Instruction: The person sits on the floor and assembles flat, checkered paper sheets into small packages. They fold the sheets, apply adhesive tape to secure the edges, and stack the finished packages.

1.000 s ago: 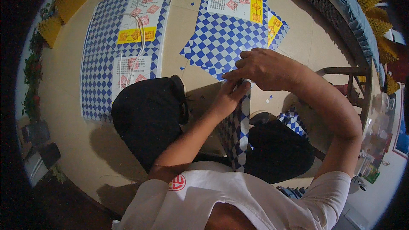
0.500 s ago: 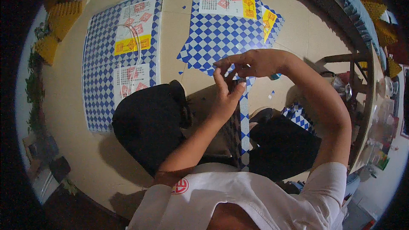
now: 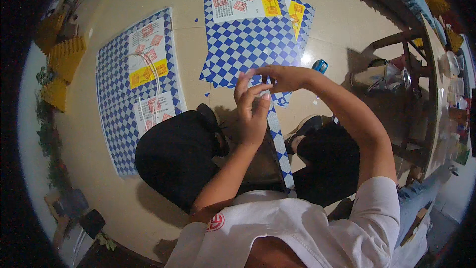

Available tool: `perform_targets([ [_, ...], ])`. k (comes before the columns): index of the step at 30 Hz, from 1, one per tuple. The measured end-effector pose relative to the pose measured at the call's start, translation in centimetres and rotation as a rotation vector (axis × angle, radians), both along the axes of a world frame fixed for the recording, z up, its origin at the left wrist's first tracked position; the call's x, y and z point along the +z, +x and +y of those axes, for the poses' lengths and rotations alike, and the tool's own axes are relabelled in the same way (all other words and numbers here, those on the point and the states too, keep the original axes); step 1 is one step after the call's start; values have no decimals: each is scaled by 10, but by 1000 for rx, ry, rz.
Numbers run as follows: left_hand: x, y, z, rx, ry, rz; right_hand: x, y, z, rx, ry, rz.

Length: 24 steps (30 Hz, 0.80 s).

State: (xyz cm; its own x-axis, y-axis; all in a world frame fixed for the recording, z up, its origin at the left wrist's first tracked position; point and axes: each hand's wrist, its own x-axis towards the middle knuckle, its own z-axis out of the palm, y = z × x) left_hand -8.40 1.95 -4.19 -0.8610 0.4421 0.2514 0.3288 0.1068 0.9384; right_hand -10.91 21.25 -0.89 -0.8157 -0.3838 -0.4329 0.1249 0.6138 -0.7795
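Observation:
Both hands meet in front of me, at the far end of a narrow blue-and-white checkered strip (image 3: 280, 144). This strip edges a dark upright panel (image 3: 262, 166) that stands between my legs. My left hand (image 3: 251, 109) has its fingers bent and drawn together, with the thumb close to the strip's end. From the right, my right hand (image 3: 287, 78) reaches over, its fingertips pinched against the left fingers. Whatever lies between the fingertips is too small or hidden to make out. Just beyond them lie flat checkered sheets (image 3: 250, 44) with white and yellow printed panels.
At left lies a plastic-covered checkered stack (image 3: 111, 99) with a pale cord (image 3: 157, 77) across it. A small blue object (image 3: 320, 66) rests beyond my right forearm. On the right stand a metal container (image 3: 369, 78) and a wooden table (image 3: 430, 114). Small scraps dot the tiled floor.
The view has shifted. My left hand has risen, its fingers more upright against the right fingertips. The small blue object now shows clear of my right arm; the crumpled checkered piece by my right leg is out of sight.

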Motion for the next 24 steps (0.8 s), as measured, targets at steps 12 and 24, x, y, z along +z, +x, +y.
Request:
perform_targets([
  [12, 0, 1, 2, -72, 188, -401, -16, 86, -44, -560, -498, 148],
  [24, -2, -75, -21, 383, 425, -407, 38, 222, -23, -777, -493, 136],
])
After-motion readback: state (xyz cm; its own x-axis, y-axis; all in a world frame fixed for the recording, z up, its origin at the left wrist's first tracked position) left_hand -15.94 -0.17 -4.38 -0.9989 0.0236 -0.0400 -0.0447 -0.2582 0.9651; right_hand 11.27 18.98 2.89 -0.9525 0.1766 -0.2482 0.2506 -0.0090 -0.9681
